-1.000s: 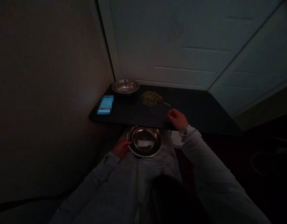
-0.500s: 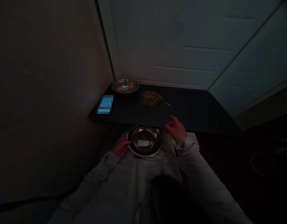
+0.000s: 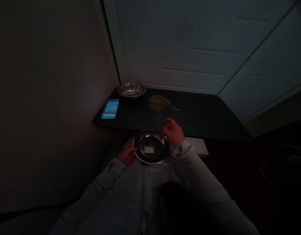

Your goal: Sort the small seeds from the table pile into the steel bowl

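A steel bowl (image 3: 150, 160) rests on my lap at the table's near edge, with some small grains lying inside it. My left hand (image 3: 127, 154) is closed on its left rim. Over the near edge of the dark table, right of the bowl's far side, my right hand (image 3: 174, 132) is closed in a pinch. Between its fingers is a thin dark flat piece (image 3: 160, 121), hard to make out against the tabletop. Farther back on the table lies a heap of mixed grains (image 3: 158, 102), with a few strewn to its right.
A second steel bowl (image 3: 131, 90) stands at the table's back left corner. In front of it is a bright blurred-out blue rectangle (image 3: 111, 109). The dark table (image 3: 201, 114) meets a white panelled door (image 3: 150, 39). A white flat surface (image 3: 196, 146) shows below its front edge.
My right hand has moved left and slightly away from me, carrying the dark flat piece toward the space between heap and bowl. My left hand stays on the bowl's rim.
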`<state>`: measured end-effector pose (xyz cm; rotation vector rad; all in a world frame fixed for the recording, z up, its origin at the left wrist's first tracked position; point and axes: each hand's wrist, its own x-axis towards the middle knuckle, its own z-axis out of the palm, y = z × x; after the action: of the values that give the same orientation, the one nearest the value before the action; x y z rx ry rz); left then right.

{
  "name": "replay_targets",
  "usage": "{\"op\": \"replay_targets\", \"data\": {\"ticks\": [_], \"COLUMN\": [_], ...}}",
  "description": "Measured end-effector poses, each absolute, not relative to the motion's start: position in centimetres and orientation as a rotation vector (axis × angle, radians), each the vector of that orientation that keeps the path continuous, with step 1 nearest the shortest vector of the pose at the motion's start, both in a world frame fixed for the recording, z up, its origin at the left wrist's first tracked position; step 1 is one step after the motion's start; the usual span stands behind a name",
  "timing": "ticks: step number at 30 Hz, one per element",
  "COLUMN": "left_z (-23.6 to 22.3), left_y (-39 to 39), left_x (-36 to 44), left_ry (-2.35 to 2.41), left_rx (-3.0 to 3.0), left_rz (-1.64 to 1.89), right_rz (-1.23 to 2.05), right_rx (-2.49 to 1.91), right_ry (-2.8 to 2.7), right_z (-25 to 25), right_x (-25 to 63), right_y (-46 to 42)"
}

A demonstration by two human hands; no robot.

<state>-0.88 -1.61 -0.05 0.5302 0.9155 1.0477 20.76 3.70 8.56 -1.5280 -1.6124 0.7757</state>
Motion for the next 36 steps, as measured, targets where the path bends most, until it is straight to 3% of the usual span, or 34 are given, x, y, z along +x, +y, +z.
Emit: {"op": "replay_targets", "data": {"ticks": [12, 36], "left_z": [-0.1, 0.7], "left_y": [-1.7, -1.6], "left_x": [-1.0, 0.1], "left_ry": [0.91, 1.01], "left_rx": [0.534, 0.497], "left_rz": [1.051, 1.055], "right_rz": [0.612, 0.49], "right_rx": [-1.521, -1.549], "right_ry": [-1.636, -1.592], "right_z": [8.4, 7.9], "right_x": [24.7, 23.4], "right_y": [6.9, 7.4]}}
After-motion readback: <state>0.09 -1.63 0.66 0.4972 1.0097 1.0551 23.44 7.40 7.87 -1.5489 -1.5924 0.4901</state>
